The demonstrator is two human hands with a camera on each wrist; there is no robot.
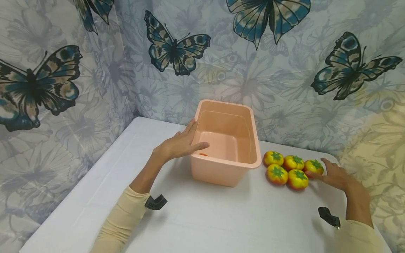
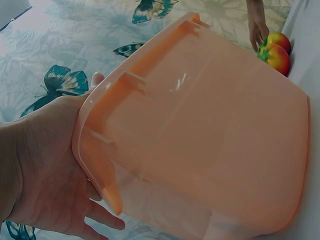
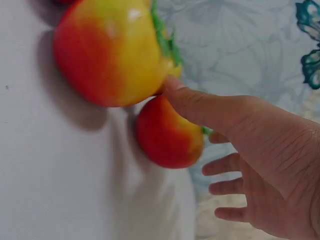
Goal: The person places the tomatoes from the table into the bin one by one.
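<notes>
- Currently the left hand (image 1: 178,144) lies at the rim of a peach plastic bin (image 1: 218,172), thumb over its edge, fingers straight and spread.
- Five red-and-yellow tomatoes (image 1: 293,163) with green calyxes sit right of the bin on the white worktop (image 1: 227,218), three behind, two in front.
- The right hand (image 1: 339,177) is spread beside the rightmost tomato (image 1: 314,166), thumb and fingers apart; whether it touches, I cannot tell.
- Something orange (image 1: 203,154) peeks out inside the bin's near-left corner.

The left hand (image 1: 178,144) and right hand (image 1: 338,175) are outstretched, thumbs spread.
</notes>
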